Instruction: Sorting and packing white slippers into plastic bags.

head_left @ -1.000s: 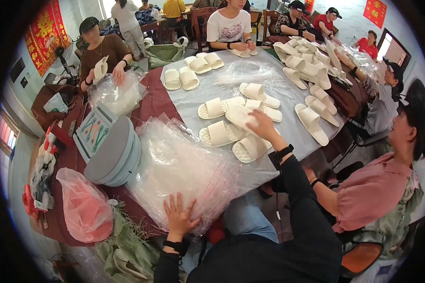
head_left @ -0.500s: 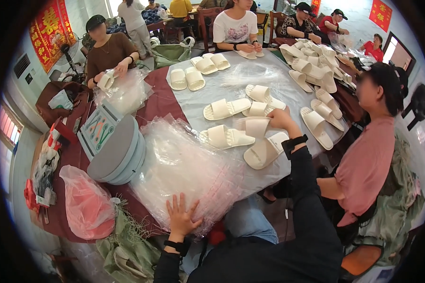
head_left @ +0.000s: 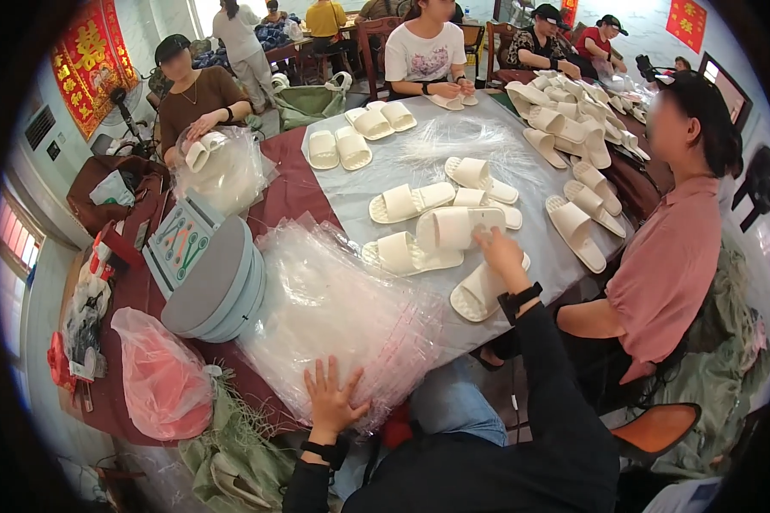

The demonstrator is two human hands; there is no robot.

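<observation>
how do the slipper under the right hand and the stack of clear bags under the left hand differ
The slipper is cream, opaque and thick; the stack of clear bags is see-through, thin and crinkled. The slipper lies mid-table among other slippers; the bags overhang the near edge. The right hand reaches out to the slipper; the left hand lies flat on the bags. Both rest on the table.

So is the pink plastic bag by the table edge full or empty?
Full, or close to it. The pink plastic bag bulges round and taut beside the grey stacked bowls; what is inside cannot be told.
</observation>
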